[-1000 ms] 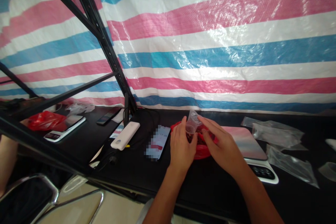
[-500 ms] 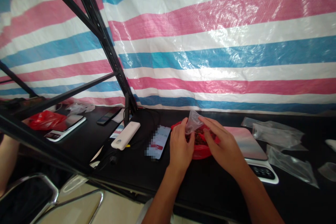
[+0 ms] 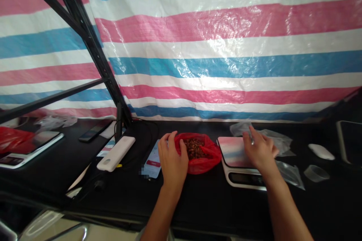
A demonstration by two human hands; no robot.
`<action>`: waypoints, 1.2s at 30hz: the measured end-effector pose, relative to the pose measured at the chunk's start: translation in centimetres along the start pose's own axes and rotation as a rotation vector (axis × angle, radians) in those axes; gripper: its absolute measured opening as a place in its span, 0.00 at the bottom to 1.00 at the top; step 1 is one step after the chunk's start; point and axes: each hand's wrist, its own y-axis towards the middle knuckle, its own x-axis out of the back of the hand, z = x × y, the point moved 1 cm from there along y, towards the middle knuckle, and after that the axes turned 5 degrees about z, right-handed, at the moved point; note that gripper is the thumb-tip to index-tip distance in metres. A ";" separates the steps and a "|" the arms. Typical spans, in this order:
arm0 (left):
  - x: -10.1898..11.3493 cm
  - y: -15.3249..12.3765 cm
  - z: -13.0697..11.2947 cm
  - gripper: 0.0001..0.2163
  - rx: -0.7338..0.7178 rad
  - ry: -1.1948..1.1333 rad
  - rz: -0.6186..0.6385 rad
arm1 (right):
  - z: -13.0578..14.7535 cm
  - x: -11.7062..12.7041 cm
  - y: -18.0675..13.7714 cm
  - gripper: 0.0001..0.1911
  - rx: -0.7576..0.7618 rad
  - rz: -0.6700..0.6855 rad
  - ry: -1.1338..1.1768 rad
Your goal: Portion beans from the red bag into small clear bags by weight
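Note:
My left hand (image 3: 174,158) is beside the left rim of a red plastic bag (image 3: 205,162), fingers curved and apart, holding nothing. The bag stands with its mouth open and holds many small brown pieces (image 3: 194,148), too small to name. My right hand (image 3: 261,148) is over the right part of a white kitchen scale (image 3: 230,169), its thumb and forefinger pinched together. A shiny sliver of clear plastic bag (image 3: 251,138) shows between them; the hand hides the rest. More clear plastic bags (image 3: 283,141) lie behind and beside this hand.
Left of the red bag lie a phone (image 3: 152,163) and a white power bank (image 3: 115,154) with cables. A clear plastic cup (image 3: 316,173) and a white mouse (image 3: 321,151) are at the right. A black metal post (image 3: 96,52) rises at the left, with another scale (image 3: 36,152) beyond it.
My hands have parted: the right went from above the red bag to the scale, taking the clear bag along. My left moved to the red bag's rim. The view turned right.

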 end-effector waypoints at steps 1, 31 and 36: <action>0.0 0.0 0.2 0.14 0.029 0.030 0.030 | -0.4 0.1 0.1 0.32 -0.034 -0.007 -0.039; -0.2 1.5 1.1 0.05 0.338 -0.782 -0.008 | 9.1 0.1 -5.2 0.08 0.311 0.023 0.933; -0.7 0.8 1.0 0.12 0.172 -0.439 0.211 | 8.5 -0.4 -5.0 0.10 0.427 0.118 0.661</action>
